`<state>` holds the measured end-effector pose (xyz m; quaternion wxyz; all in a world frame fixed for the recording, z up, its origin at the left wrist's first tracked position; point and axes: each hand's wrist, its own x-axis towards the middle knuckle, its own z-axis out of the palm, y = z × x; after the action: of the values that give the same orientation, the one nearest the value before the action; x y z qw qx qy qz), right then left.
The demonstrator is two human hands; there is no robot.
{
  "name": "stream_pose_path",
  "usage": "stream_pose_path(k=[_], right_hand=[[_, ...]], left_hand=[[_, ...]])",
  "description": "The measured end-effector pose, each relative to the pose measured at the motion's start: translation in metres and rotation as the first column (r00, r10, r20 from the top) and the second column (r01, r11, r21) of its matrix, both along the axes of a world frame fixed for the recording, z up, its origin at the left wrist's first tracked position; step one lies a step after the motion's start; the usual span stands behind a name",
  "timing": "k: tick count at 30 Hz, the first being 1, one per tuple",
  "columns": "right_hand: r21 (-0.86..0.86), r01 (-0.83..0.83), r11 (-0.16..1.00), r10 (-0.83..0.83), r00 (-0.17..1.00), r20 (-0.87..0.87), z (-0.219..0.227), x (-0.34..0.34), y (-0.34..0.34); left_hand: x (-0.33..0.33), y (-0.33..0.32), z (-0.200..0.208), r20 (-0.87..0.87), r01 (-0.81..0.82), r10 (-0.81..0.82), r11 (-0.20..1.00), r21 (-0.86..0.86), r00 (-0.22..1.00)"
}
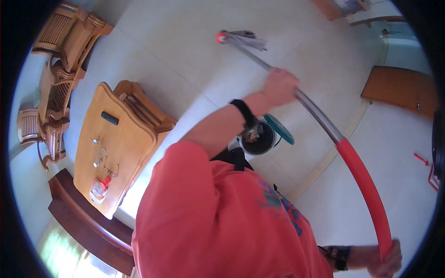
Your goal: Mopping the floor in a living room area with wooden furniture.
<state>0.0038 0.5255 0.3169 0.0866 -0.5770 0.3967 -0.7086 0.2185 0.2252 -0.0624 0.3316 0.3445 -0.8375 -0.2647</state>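
A mop pole runs across the head view, bare metal (320, 115) at its upper part and a red sleeve (364, 185) at its lower part. My left hand (280, 87) is closed around the metal part, with the arm stretched forward. My right hand (387, 262) grips the end of the red sleeve at the lower right. At the far end, the mop head (245, 41) with grey strands and a red round hub hangs over or touches the pale floor; which of the two I cannot tell. Below my left forearm stands a bucket (274, 143) with crumpled scraps inside and a green lid (280, 129) tipped open.
A wooden table (88, 153) at the left bears a black remote (110, 118), glasses and small items. Wooden chairs (55, 30) line the far left. A wooden stool or bench (148, 109) stands beside the table. A brown wooden panel (398, 88) is at the right.
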Motion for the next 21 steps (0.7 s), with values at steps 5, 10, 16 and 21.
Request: stream_pose_path(k=[5,10,16,21], right_hand=[[0.490,-0.396,0.777,0.379,0.915,0.139,-0.146,0.086,-0.124],[0.582,-0.415,0.699,0.361,0.908,0.214,-0.202,0.130,-0.175],[0.530,-0.479,0.700,0.299,0.870,0.391,-0.193,0.107,-0.168],[0.582,-0.254,0.772,0.104,0.955,0.279,-0.124,0.042,-0.131]], left_hand=[[0.141,-0.038,-0.140,0.398,-0.245,0.152,0.950,0.194,0.905],[0.259,-0.073,-0.197,0.495,-0.330,0.135,0.884,0.332,0.859],[0.246,-0.013,-0.151,0.618,-0.409,0.137,0.853,0.324,0.774],[0.151,0.050,-0.091,0.552,-0.248,-0.079,0.835,0.492,0.830]])
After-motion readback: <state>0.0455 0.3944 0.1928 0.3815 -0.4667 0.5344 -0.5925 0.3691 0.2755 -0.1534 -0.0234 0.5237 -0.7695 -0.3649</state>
